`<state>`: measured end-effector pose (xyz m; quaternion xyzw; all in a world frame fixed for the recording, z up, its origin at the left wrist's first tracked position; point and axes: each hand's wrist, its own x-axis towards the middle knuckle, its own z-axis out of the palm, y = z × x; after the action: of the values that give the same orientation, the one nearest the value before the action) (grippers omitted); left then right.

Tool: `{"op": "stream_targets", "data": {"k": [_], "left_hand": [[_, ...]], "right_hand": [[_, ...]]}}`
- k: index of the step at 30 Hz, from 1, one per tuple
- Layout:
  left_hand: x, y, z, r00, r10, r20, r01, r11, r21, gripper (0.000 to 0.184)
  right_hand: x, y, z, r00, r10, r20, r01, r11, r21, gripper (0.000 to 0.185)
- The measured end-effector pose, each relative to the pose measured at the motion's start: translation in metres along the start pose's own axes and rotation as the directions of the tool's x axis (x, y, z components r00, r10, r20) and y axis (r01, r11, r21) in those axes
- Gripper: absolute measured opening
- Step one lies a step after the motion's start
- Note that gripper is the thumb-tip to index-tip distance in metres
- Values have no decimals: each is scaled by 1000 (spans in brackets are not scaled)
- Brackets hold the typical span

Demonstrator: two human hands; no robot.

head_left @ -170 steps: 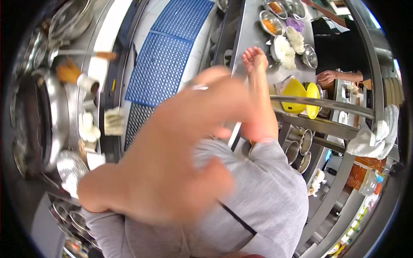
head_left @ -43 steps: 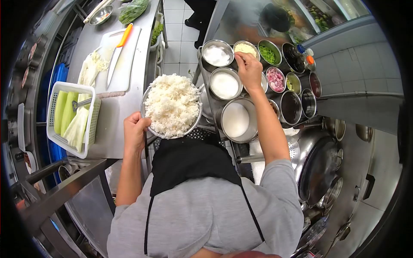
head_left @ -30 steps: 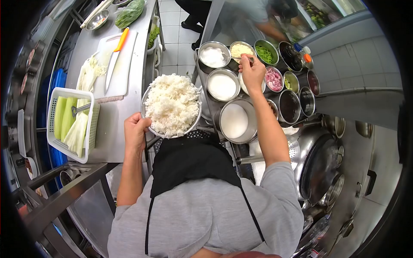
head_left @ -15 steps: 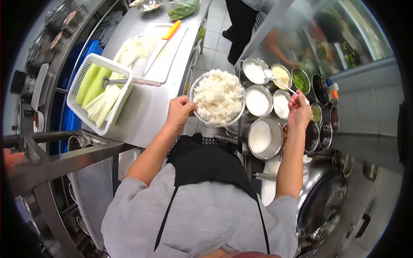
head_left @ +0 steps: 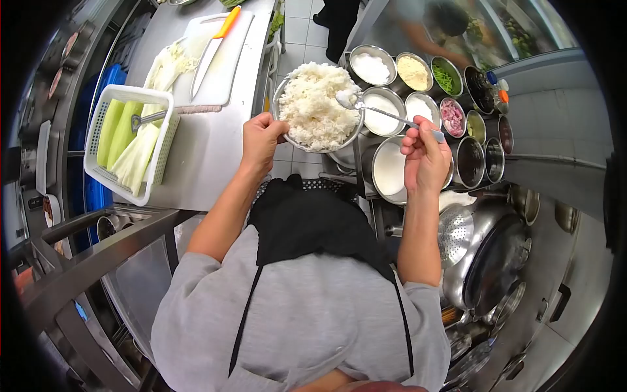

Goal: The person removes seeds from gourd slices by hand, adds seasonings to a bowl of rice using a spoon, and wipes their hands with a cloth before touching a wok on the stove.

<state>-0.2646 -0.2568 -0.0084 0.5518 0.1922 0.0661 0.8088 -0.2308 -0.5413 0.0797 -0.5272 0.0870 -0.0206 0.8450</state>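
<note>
My left hand (head_left: 262, 140) grips the rim of a metal bowl (head_left: 278, 104) heaped with white rice (head_left: 313, 111). Between the fingers of my right hand (head_left: 423, 147) is the handle of a metal spoon (head_left: 385, 114). The spoon's tip, carrying something white, hangs over the right side of the rice. Just right of the bowl stand metal pots of white contents, among them one pot (head_left: 383, 112) under the spoon and a larger pot (head_left: 390, 171) beside my right hand. Behind them is a pot of pale yellow food (head_left: 413, 72).
At left, a white basket (head_left: 167, 124) of peeled green vegetables stands on a steel table (head_left: 202, 153), near a cutting board (head_left: 238, 55) with an orange-handled knife (head_left: 215, 47). Pots of chopped greens (head_left: 446, 77) and pink pieces (head_left: 452, 119) sit right. A perforated ladle (head_left: 455, 236) lies by a wok.
The spoon has moved left from the pots to above the rice, with my right hand following. The bowl and my left hand appear farther up and left as the view has shifted.
</note>
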Motion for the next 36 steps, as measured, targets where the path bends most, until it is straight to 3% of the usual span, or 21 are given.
{"op": "stream_targets", "data": {"k": [5,15,16,18,21,25,29,32,36], "left_hand": [[-3,-2,1,1000,5,-12,-5,1000,-12,31],[-5,2,-1,1000,-3,15,2,999,49,33],[-5,4,0,1000,-13,19,12,999,41,32],[-8,8,1,999,-38,31,37,999,23,31],[-9,12,2,996,-73,48,72,997,26,30],[-9,17,7,995,-82,56,79,996,51,27],[-5,14,6,994,-95,51,92,994,58,25],[-2,10,6,997,-69,47,67,997,41,24],[-2,8,8,999,-45,28,44,999,17,23]], "right_hand": [[-3,2,4,998,-47,-36,48,999,21,21],[-6,11,17,992,-96,78,97,995,-13,18],[-7,11,18,976,-179,121,190,977,-92,16],[-15,8,20,919,-326,220,375,896,-238,14],[-14,-14,14,616,-527,586,787,438,-434,13],[3,-30,2,704,-622,343,668,416,-617,12],[74,-24,-38,686,-699,203,561,330,-759,12],[114,-15,-64,592,-760,268,549,137,-824,12],[141,-7,-75,623,-717,311,505,66,-860,12]]}}
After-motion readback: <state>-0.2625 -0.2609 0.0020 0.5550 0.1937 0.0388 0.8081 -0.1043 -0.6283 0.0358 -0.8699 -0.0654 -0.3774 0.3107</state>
